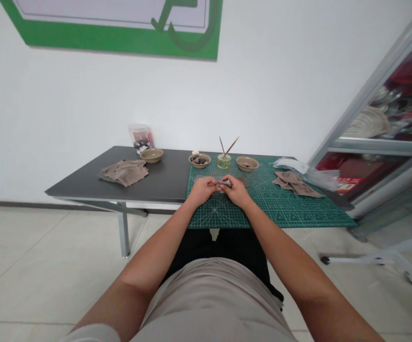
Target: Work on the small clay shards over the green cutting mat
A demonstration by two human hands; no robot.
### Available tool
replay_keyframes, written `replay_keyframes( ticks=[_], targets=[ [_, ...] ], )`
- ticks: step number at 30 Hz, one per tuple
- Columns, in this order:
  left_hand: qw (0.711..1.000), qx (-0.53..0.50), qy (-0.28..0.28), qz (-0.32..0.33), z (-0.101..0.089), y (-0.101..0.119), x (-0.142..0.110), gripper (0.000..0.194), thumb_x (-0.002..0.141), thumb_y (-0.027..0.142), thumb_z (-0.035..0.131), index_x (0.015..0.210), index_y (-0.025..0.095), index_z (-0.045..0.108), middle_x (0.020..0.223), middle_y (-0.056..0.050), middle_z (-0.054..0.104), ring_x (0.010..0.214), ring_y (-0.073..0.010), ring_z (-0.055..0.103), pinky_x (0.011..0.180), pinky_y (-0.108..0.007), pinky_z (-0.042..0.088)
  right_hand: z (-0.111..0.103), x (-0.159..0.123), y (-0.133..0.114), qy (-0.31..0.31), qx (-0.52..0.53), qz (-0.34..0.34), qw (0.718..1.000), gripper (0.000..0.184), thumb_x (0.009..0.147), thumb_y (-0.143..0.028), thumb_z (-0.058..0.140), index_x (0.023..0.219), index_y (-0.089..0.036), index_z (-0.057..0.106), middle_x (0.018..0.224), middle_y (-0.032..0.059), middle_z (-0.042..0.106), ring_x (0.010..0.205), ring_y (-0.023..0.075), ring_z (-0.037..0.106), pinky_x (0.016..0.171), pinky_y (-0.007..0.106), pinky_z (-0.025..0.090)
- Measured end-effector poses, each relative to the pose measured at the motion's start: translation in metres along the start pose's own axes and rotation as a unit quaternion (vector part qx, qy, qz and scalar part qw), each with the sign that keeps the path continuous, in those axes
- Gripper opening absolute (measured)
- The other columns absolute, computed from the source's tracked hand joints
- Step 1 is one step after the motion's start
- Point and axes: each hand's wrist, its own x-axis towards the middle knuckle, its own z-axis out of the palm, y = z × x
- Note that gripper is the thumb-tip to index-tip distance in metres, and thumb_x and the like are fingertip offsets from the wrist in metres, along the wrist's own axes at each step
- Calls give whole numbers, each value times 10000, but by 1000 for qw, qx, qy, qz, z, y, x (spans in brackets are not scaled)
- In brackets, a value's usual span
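Small grey piece [224, 183] held just on the near side of the jar [223, 163]

Seemingly partway through handwork on a single piece, over the mat [215, 211]. Gripping it between thumb and fingers of the right hand [236, 191]; bringing the left hand [204, 190] up to it with fingers closed together, whether also pinching it, cannot tell. As for progress, hard to judge: heaped dark lumps [199, 161] in the left bowl [199, 166], near the jar, only a few dark bits [248, 166] in the right bowl [248, 169], on the jar's other side. Perhaps left to handle, the lumps; perhaps done, the bits; possibly the reverse. Standing in the jar itself, two sticks [231, 146]. Well left of the jar, the outer bowl [151, 160] and the left cloth [124, 172]; well right of it, the right cloth [293, 183] and a clear bag [323, 179].

For writing, nothing legible. On the pouch [141, 137] left of the jar, a red label [148, 138], too small to read. Far right of the jar, a red sign [348, 184], lettering too blurred. Above and left of the jar, a green-bordered poster [120, 40], cut off by the view's upper edge, no words showing
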Motion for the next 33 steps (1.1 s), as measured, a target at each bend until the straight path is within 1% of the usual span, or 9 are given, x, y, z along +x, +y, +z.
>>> replay_keyframes(
  ticks=[5,9,11,12,15,18,26,29,33],
  targets=[
    [1000,26,14,6,-2,1,-1,115,673,256,692,732,171,642,561,50,582,518,-113,516,529,-237,383,2,0,0,13,-23,17,1000,105,788,-306,610,833,-226,559,741,1,607,706,184,543,692,297,401],
    [998,50,19,26,-2,-1,-1,124,674,262,703,709,169,628,548,56,559,513,-106,488,524,-233,359,5,0,-1,2,-23,-36,999,79,804,-249,562,873,-213,549,873,39,629,831,198,565,785,318,421],
    [998,51,11,19,-1,-2,-1,133,672,254,703,679,171,599,522,62,535,490,-102,463,504,-232,339,6,0,-1,-12,-15,-68,997,65,813,-223,524,873,-207,542,894,52,621,864,204,565,805,325,419],
    [999,48,9,9,-1,-2,0,135,666,241,705,677,172,590,516,65,533,487,-102,467,504,-231,340,6,0,-1,-15,-15,-70,997,63,813,-225,525,871,-206,540,880,50,618,847,202,562,796,324,418],
    [1000,22,-4,-14,-1,0,0,130,662,226,701,699,173,588,528,65,547,498,-106,498,519,-232,360,6,-1,1,4,-18,-38,999,66,796,-244,558,849,-211,534,795,26,603,764,194,544,750,315,408],
    [1000,15,5,-11,1,2,-2,119,664,223,698,716,170,605,535,62,556,505,-104,498,528,-233,361,4,-2,1,18,-24,-18,999,90,784,-266,585,838,-216,534,775,15,604,737,188,535,723,303,401],
    [1000,8,8,-2,-2,-2,1,147,633,239,725,706,165,621,540,62,556,508,-99,478,535,-232,361,4,1,3,-3,-21,-14,1000,116,777,-281,607,864,-212,574,789,15,631,744,187,554,718,299,407],
    [1000,0,-14,-13,-3,-2,3,160,632,267,725,708,163,631,546,51,570,520,-109,503,537,-235,381,5,1,3,22,-8,1,1000,95,771,-265,624,840,-212,587,776,8,639,743,184,568,716,294,408],
    [1000,-26,-2,-9,-4,-3,2,172,625,285,723,715,166,637,539,58,559,499,-97,474,516,-226,361,7,1,-1,36,1,-13,999,85,774,-252,649,826,-205,601,798,16,656,765,184,584,737,295,410]
  ],
)
